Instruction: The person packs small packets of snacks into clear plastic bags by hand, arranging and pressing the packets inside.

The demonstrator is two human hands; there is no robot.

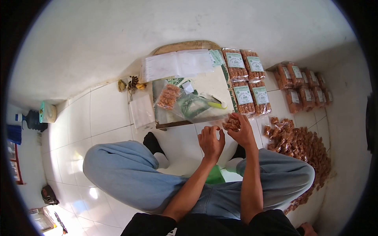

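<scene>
On white floor tiles point(110, 112), close to a plain pale wall point(197, 23), stands a low table point(215, 83) with a worn cream and green top. Flat clear sleeves point(177, 65) lie along its far side, and labelled packs point(240, 65) sit in two rows at its right end. More finished packs point(307, 88) stand on the floor near the right-hand corner, with a heap of loose packets point(301, 157) nearer the seated person's knee. A green-handled tool point(216, 104) lies on the tabletop beside a clear bag point(193, 105).

This bag is thin, glossy and creased, with reddish-brown packets point(168, 96) bunched at its far left end and the rest slack. The right hand point(243, 131) grips a small packet point(231, 123) of the same colour, crinkled and shiny, just off the table's near edge. The left hand point(212, 141) is half curled, thumb and forefinger close together; whether it pinches any film I cannot tell.

The bag's long axis runs aslant, from the filled end at far left to the slack end at near right, which points towards the hands. The small packet's own axis is unclear behind the fingers.
</scene>
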